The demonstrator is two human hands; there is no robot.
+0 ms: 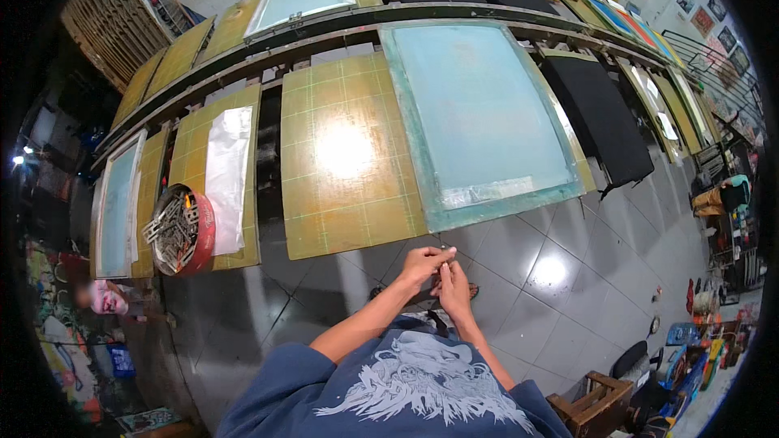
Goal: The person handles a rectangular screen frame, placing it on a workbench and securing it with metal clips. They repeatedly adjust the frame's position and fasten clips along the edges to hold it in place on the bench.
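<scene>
My left hand [423, 264] and my right hand [454, 290] meet in front of my body, just off the near edge of the table. Both are closed, fingertips pinched together; whatever they hold, if anything, is too small to make out. Beyond them lies a screen printing frame [430, 166] with a teal border and pale blue mesh, a strip of clear tape along its near end. It rests partly over a yellowish board [345, 215] marked with green grid lines. Neither hand touches the frame or the board.
At left, a round red tin [204, 231] full of metal bits stands beside a white plastic sheet [230, 154]. Another screen frame [120, 195] leans farther left. Black-covered boards [600, 113] stand at right. A wooden stool [596, 405] is at lower right on the tiled floor [519, 308].
</scene>
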